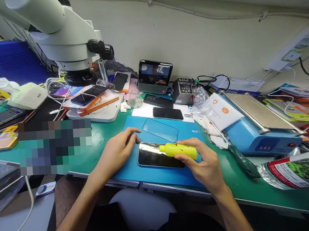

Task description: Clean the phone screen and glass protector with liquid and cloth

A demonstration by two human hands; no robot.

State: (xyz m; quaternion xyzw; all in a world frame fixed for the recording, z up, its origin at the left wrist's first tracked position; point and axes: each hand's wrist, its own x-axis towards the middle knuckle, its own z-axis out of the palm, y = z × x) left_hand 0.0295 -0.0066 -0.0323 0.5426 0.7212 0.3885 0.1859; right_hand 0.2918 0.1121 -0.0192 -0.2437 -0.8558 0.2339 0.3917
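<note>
- Right hand (208,166) clamped on yellow bottle (179,150), tipped sideways, nozzle over phone (159,156).
- Left hand (117,151) open, fingertips touching phone's left end.
- Phone flat on blue mat (158,171), near surface's (103,132) front edge.

- Single view, head-worn camera, looking forward and down across the green bench (100,132) toward the back wall (218,38).
- Close range: blue mat (152,171) at frame centre, both forearms entering from the bottom edge.
- Microscope (68,40) looms upper left, very near the lens.
</note>
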